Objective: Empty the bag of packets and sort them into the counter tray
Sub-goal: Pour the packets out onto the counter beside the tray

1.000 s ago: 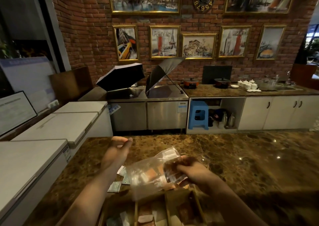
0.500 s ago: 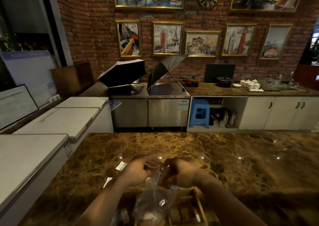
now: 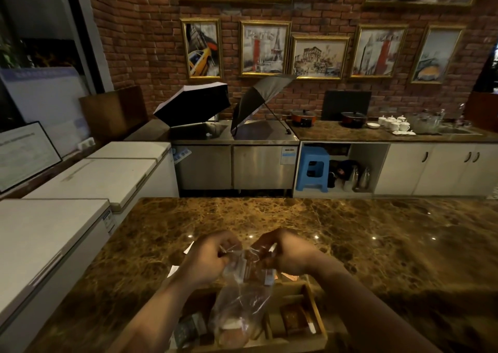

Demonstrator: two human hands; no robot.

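Over the near edge of the marble counter, the left hand and right hand are pinching the top of a clear plastic bag, fingers curled on either side of its mouth. From them the bag is hanging toward six o'clock, sagging over the wooden tray, with packets showing through the plastic. More packets are lying in the tray's compartments, one dark one at four o'clock of the bag. Two loose white packets are lying on the counter at nine o'clock of the left hand.
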